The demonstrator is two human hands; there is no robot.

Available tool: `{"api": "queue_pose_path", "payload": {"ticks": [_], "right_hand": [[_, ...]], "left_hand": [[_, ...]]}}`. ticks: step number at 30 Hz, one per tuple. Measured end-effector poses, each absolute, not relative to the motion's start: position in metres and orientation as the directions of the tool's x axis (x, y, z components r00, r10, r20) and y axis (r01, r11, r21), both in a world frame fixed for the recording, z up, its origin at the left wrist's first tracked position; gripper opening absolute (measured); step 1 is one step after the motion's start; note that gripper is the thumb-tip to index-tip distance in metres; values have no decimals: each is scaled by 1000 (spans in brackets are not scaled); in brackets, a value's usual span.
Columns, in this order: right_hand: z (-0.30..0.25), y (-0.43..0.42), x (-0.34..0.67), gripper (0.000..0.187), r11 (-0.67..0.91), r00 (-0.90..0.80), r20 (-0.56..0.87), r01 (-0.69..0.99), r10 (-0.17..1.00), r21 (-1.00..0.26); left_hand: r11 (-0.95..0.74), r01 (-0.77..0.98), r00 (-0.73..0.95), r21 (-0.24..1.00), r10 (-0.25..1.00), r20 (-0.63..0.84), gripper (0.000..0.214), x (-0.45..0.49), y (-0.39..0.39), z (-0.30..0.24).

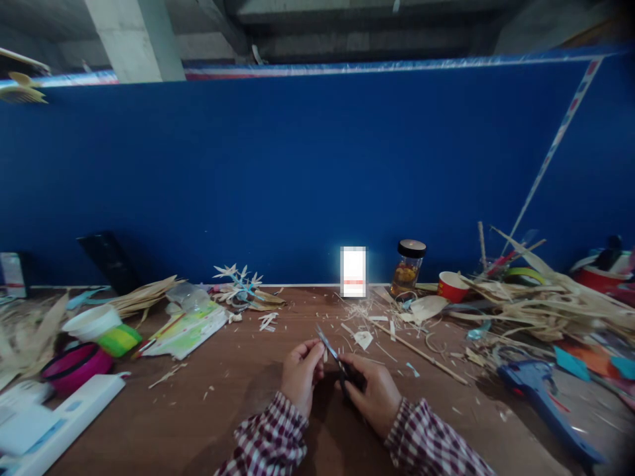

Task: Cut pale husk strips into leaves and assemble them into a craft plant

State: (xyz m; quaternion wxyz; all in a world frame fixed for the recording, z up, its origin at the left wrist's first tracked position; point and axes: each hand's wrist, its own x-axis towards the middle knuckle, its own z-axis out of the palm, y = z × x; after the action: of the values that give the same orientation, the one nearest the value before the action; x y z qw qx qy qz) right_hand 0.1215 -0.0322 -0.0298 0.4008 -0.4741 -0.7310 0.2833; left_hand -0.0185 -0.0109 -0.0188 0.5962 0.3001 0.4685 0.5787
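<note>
My right hand (373,391) is closed around the dark handles of a pair of scissors (331,350), whose blades point up and to the left. My left hand (300,372) is pinched right beside the blades, holding a small pale piece that I cannot make out. Both hands hover just above the brown wooden table (233,403), near its front edge. Checked red-and-white sleeves cover both wrists. Small pale scraps (364,338) lie on the table just behind the hands.
A blue glue gun (538,390) lies at right near a heap of dried straw (540,301). A glass jar (407,268), a red cup (451,286) and a straw star shape (241,281) stand by the blue wall. Bowls (92,330) and white boxes (54,420) sit at left.
</note>
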Motion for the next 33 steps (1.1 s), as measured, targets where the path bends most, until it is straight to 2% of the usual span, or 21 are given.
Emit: {"api": "queue_pose_path", "payload": {"ticks": [33], "right_hand": [[-31,-32,121,31,390,-230,316,482,920,-785]], "left_hand": [[158,-430,-110,889,968,-225,25,-20,-10,-21]]}}
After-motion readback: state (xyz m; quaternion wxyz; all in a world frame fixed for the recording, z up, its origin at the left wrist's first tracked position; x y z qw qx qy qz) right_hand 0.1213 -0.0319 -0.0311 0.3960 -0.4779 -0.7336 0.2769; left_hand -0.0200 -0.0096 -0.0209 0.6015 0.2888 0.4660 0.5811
